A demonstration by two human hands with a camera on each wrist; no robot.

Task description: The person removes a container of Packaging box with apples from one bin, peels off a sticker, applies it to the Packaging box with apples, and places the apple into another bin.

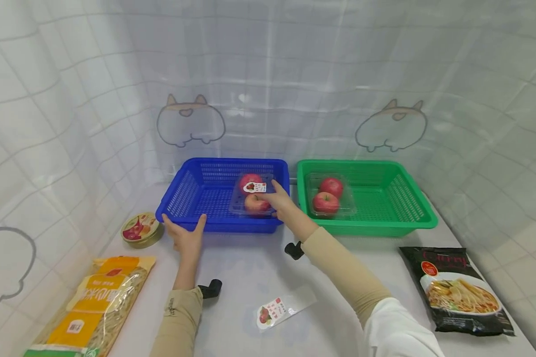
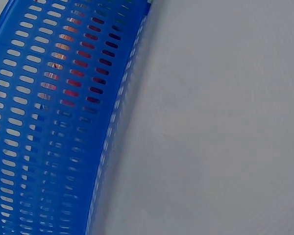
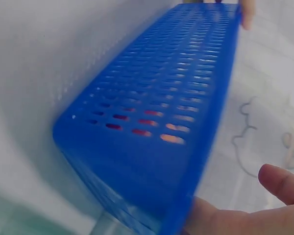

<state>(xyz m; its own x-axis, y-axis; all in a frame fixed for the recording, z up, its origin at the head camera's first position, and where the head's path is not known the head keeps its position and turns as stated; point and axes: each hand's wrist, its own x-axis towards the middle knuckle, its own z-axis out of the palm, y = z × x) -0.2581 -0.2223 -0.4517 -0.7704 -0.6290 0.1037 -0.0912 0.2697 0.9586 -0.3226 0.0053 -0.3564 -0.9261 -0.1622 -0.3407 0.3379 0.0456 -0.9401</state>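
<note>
My left hand (image 1: 187,239) is at the front left corner of a blue plastic basket (image 1: 214,226), thumb and forefinger spread at its rim. At the front right corner, my right hand (image 1: 280,201) reaches over the rim, its thumb and forefinger apart above a clear box of two red apples (image 1: 256,203). A label strip (image 1: 254,187) lies across that box. In the right wrist view, the right thumb (image 3: 279,183) sticks out beside the basket wall (image 3: 127,161); the remaining fingers are partly hidden. The left wrist view shows the perforated basket wall (image 2: 54,122) but no fingers.
A green basket (image 1: 370,230) with another clear box of apples (image 1: 326,202) stands close on the right. Around them lie a round tin (image 1: 141,229), a noodle bag (image 1: 94,307), a black curry noodle pack (image 1: 457,292) and a loose label strip (image 1: 279,312).
</note>
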